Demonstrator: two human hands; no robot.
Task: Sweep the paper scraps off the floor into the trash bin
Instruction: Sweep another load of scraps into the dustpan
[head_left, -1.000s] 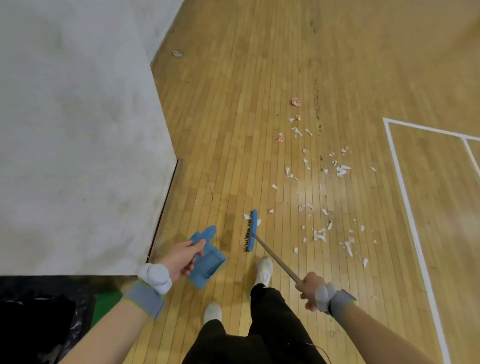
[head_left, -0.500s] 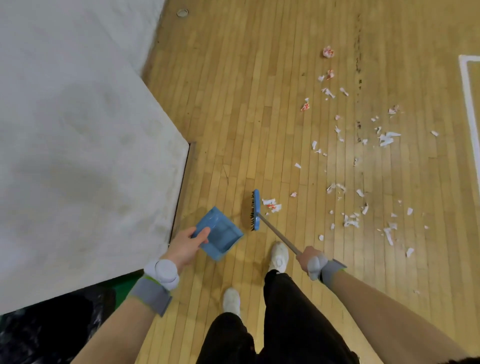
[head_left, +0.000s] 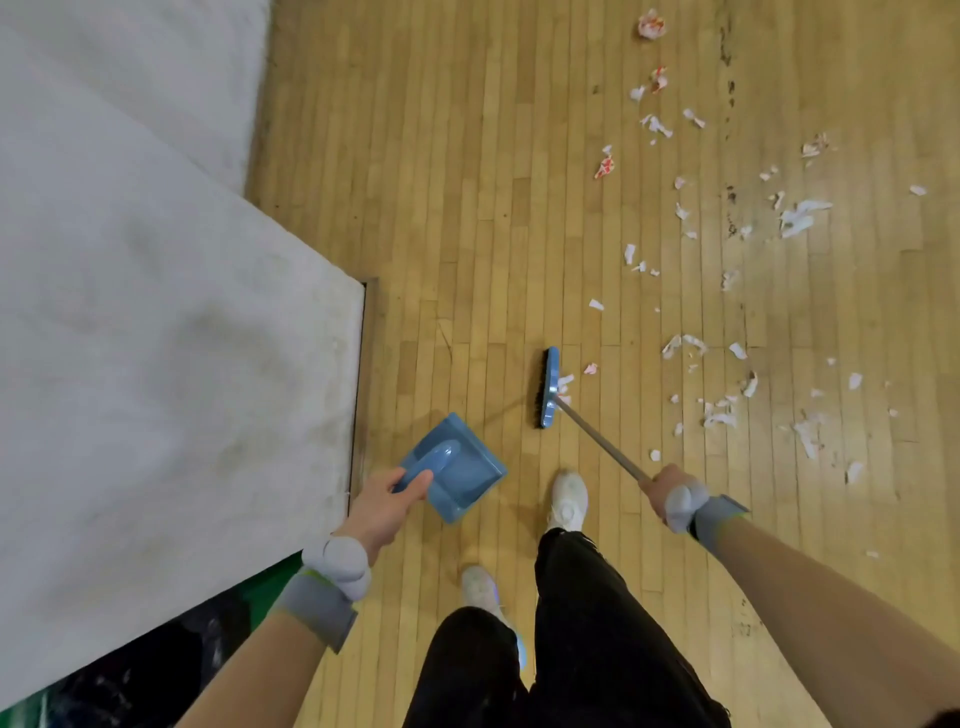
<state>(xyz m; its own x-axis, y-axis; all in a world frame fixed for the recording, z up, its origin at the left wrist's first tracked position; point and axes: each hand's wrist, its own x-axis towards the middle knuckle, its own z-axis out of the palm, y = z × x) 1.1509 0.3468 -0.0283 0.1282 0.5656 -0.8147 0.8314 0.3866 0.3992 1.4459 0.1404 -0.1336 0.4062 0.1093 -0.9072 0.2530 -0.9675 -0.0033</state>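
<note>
Blue dustpan (head_left: 464, 480) now handle-up in left grip (head_left: 387, 501); broom shaft (head_left: 597, 439) still in right grip (head_left: 665, 486).

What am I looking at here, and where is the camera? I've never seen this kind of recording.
There is no machine. A person wears one wide-angle camera on the head, so you look down along their body to the shoes. The left hand holds a blue dustpan by its handle. The right hand grips the long handle of a blue broom, its head by the nearest paper scraps, which lie scattered over the wooden floor to the right. A white wall stands at left.
</note>
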